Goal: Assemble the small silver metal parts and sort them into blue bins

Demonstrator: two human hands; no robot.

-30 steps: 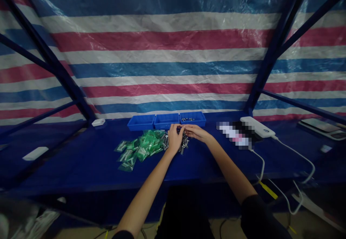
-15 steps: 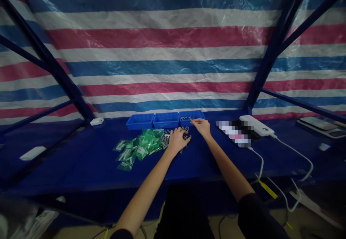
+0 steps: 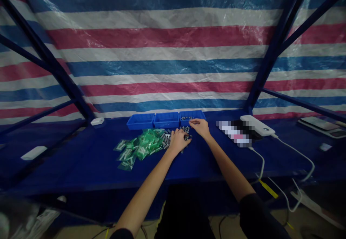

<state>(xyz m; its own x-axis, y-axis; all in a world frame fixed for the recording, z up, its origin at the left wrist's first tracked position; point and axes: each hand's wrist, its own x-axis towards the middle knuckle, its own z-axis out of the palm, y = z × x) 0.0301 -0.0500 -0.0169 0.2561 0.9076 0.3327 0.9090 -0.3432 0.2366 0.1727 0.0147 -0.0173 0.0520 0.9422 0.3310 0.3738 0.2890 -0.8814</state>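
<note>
My left hand (image 3: 178, 140) rests on a pile of small metal pieces (image 3: 167, 138), with its fingers bent and spread and the thumb apart. A few dark and silvery bits (image 3: 187, 137) show between thumb and fingers. At the front edge of the right-hand blue bin (image 3: 184, 122), my right hand (image 3: 200, 126) is closed in a pinch; whatever its fingertips hold is too small to make out. Several small metal parts (image 3: 186, 118) lie inside that bin. Left of the pile is a heap of green-tinted plastic bags (image 3: 147, 143) with small parts in them.
A middle blue bin (image 3: 166, 124) and a left blue bin (image 3: 140, 125) stand in the same row. To the right lie a blurred-out phone (image 3: 234, 134) and a white power bank (image 3: 256, 125) with a cable (image 3: 297, 149). White boxes (image 3: 34, 153) sit left. Dark posts (image 3: 261, 73) flank the table.
My right hand has shifted slightly left at the bin's front edge, still pinched. My left hand stays on the metal pieces. The bins and bags look unchanged.
</note>
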